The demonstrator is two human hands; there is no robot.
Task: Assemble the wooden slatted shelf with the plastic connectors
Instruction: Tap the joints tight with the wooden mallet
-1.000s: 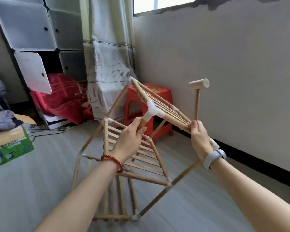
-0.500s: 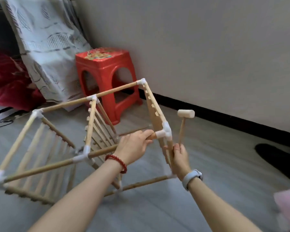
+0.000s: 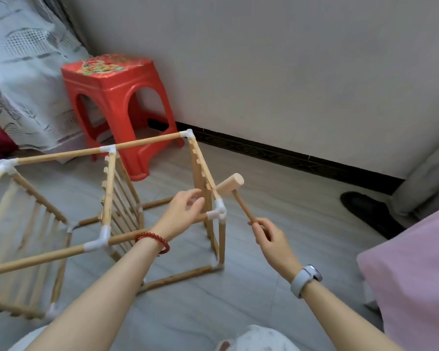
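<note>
Because the shelf point(image 3: 107, 206) now lies on its side on the floor across the left and centre of the frame, its near corner connector point(image 3: 218, 211) faces up at you, which looks like the joint you mean to tap home. Your right hand point(image 3: 271, 239), at centre right, grips the handle end of the small wooden mallet point(image 3: 235, 191), its head raised just right of that corner. Your left hand point(image 3: 183, 211) hovers at the rail beside the connector, fingers loosely spread and holding nothing, probably ready to steady it. Half a second ago that hand gripped the rail and your right hand was against the end panel; both have come off the frame, and the mallet has swung clear to the right
</note>
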